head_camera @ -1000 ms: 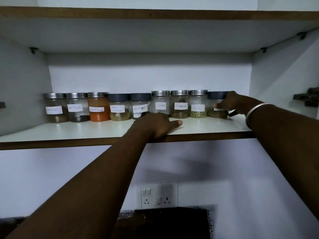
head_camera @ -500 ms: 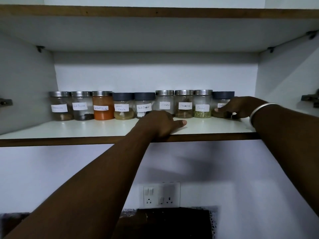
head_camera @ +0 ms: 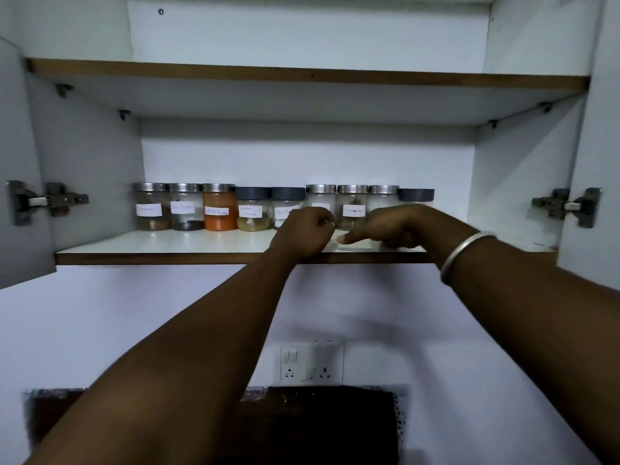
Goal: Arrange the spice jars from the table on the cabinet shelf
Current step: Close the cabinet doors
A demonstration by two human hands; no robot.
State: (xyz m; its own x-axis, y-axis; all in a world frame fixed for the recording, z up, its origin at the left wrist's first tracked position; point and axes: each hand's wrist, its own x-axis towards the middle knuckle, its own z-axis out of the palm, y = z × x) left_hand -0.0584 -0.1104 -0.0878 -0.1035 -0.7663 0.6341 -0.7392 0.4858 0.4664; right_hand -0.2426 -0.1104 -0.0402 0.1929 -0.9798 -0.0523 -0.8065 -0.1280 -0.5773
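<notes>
Several labelled spice jars stand in one row at the back of the white cabinet shelf [head_camera: 167, 244], from a steel-lidded jar [head_camera: 151, 209] on the left, past an orange-filled jar [head_camera: 219, 213], to a dark-lidded jar [head_camera: 416, 195] on the right. My left hand [head_camera: 303, 233] is curled into a fist at the shelf's front edge, in front of the black pepper jar [head_camera: 285, 204]. My right hand [head_camera: 392, 227] rests on the shelf beside it, one finger stretched left, and hides the lower parts of the two rightmost jars. Neither hand holds a jar.
An upper shelf [head_camera: 302, 75] hangs close above the jar lids. Door hinges sit on the left wall [head_camera: 50, 199] and the right wall [head_camera: 567, 207], with open doors at both sides. Below are a wall socket [head_camera: 312, 364] and a dark counter [head_camera: 318, 424].
My right hand has let go of the rightmost jar and come left toward the shelf front. My left hand's fingers have curled in. The view has pulled back and tilted up.
</notes>
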